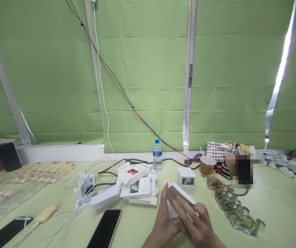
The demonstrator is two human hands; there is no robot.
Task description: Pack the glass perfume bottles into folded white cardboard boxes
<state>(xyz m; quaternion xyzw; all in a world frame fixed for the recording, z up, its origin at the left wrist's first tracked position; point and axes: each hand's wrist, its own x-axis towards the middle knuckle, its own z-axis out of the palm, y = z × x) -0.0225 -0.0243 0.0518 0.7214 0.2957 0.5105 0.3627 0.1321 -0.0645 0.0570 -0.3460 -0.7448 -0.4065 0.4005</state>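
Note:
A small white carton (pixel 180 191), tilted and partly folded up, is held between my two hands at the front of the table. My left hand (pixel 163 218) grips its left side, with the thumb or a finger raised along the edge. My right hand (pixel 198 220) presses its fingers across the near right face. Just behind stands an assembled white box (pixel 186 180) with a flower picture, upright. Left of my hands lies a pile of flat white cartons (pixel 139 187), some with red or white flower prints. My fingers hide the carton's lower part.
A water bottle (pixel 157 156) stands behind the pile. Round glass jars (pixel 232 206) line the right side, near lidded drink cups (pixel 208 165). A black phone (pixel 105 229), a power strip (pixel 105 196) and loose white cables occupy the left, with another phone (pixel 7 232) farther left.

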